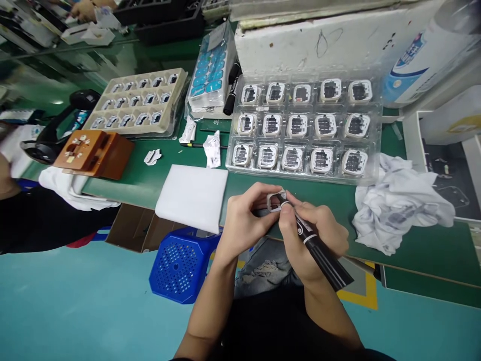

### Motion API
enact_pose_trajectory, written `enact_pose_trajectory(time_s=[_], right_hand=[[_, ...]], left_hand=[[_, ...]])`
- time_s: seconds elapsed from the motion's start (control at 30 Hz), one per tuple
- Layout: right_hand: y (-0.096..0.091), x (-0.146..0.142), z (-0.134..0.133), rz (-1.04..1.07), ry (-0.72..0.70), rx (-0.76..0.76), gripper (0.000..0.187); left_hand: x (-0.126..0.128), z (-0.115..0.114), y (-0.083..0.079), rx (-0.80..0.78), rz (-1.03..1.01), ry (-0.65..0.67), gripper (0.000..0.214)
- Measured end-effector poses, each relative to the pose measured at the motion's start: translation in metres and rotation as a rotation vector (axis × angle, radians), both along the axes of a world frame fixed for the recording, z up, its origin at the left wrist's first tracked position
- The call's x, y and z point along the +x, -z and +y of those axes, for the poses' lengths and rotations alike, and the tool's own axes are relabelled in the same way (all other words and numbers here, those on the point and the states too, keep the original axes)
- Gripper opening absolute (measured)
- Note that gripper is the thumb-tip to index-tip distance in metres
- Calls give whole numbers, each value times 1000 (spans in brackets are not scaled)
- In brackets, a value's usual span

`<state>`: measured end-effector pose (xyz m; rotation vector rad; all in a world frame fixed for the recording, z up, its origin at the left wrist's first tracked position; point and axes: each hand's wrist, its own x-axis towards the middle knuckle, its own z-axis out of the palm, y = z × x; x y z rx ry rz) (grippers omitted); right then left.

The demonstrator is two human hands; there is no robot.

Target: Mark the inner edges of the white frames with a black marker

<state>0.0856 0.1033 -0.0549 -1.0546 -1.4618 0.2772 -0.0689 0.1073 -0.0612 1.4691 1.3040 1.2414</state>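
Note:
My left hand (246,215) is closed around a small white-framed square part (275,200), held just in front of the green bench's edge. My right hand (311,235) grips a black marker pen (319,248), whose tip touches the part. Straight beyond my hands lies a clear plastic tray (376,130) holding several identical white-framed parts with dark centres, set in three rows.
A white foam pad (191,195) lies left of my hands and a crumpled white cloth (398,200) to the right. A beige tray of parts (180,95), a brown fixture (93,153) and a black scanner (48,135) stand farther left. A blue stool (180,268) sits below. Another person's hand (84,9) works far off.

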Motion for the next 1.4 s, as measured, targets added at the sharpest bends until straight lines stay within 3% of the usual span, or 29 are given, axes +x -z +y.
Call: enact_pose_trajectory(time_s=[0.3, 0.9, 1.03, 1.23, 1.4], right_hand=[[-2, -1, 3, 81, -23, 3, 18], [4, 0, -2, 41, -32, -31, 17], [2, -1, 1, 115, -34, 26, 18], [1, 1, -3, 241, -82, -15, 16], [5, 4, -4, 276, -123, 1, 13]], left_hand=[[0, 1, -2, -40, -31, 3, 35], [-2, 0, 0, -9, 1, 6, 35], [-2, 2, -2, -37, -69, 13, 42], [-3, 5, -8, -122, -141, 34, 60], [-6, 5, -9, -113, -165, 61, 57]])
